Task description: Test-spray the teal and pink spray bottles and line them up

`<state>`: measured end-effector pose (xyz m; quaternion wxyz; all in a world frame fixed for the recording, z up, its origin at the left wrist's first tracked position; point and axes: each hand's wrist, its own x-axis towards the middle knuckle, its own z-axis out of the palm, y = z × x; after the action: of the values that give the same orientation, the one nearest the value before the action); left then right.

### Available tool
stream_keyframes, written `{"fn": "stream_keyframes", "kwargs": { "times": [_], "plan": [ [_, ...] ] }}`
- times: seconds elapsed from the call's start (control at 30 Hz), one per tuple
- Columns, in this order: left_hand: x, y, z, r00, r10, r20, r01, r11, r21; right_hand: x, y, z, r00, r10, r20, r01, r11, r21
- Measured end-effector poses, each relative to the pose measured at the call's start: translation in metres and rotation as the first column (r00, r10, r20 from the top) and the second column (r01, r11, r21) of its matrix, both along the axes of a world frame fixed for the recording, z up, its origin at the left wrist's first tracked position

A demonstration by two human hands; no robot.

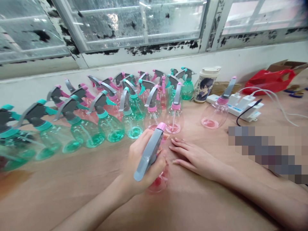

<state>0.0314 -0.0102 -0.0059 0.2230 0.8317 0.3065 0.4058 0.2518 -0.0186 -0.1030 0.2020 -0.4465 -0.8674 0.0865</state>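
Observation:
My left hand [137, 160] is wrapped round the neck of a pink spray bottle [157, 184] with a grey sprayer head and pink nozzle. The bottle is close to upright, and part of its neck is hidden by my fingers. Palm down on the table, my right hand [192, 155] lies just right of that bottle with its fingers stretched out. Just beyond both hands is another pink spray bottle [173, 123], standing upright. A row of green spray bottles [112, 128] runs off to the left, with more pink and green ones behind.
A lone pink spray bottle [214, 115] stands at the right beside a white power strip [240, 107] with plugged-in cables. Behind are a printed cup [205, 85], a red plastic bag [269, 81] and a cardboard box [286, 65]. A white wall with windows [141, 24] borders the wooden table [96, 179].

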Motion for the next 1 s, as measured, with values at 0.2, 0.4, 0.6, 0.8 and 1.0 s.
{"fn": "stream_keyframes", "kwargs": {
  "times": [0.2,0.4,0.6,0.8,1.0],
  "plan": [
    [0.0,0.0,-0.001,1.0,-0.01,0.005,0.01,1.0,0.016,0.0,0.0,0.0,1.0,-0.003,0.017,0.003,1.0,0.003],
    [0.0,0.0,-0.002,1.0,0.005,0.013,-0.005,1.0,-0.005,0.0,0.0,0.0,1.0,-0.002,-0.009,0.002,1.0,-0.003],
    [-0.004,0.001,-0.011,0.996,0.087,0.016,-0.087,0.996,-0.014,0.001,0.0,0.0,1.0,0.0,-0.029,0.0,1.0,-0.011],
    [-0.004,0.003,-0.013,0.995,0.1,0.027,-0.099,0.994,-0.036,-0.002,-0.001,-0.002,0.999,-0.019,-0.037,0.018,1.0,-0.014],
    [0.0,0.001,0.001,0.999,0.031,-0.009,-0.031,0.999,-0.025,-0.006,-0.003,-0.004,0.999,-0.039,-0.028,0.039,0.999,-0.009]
  ]
}}
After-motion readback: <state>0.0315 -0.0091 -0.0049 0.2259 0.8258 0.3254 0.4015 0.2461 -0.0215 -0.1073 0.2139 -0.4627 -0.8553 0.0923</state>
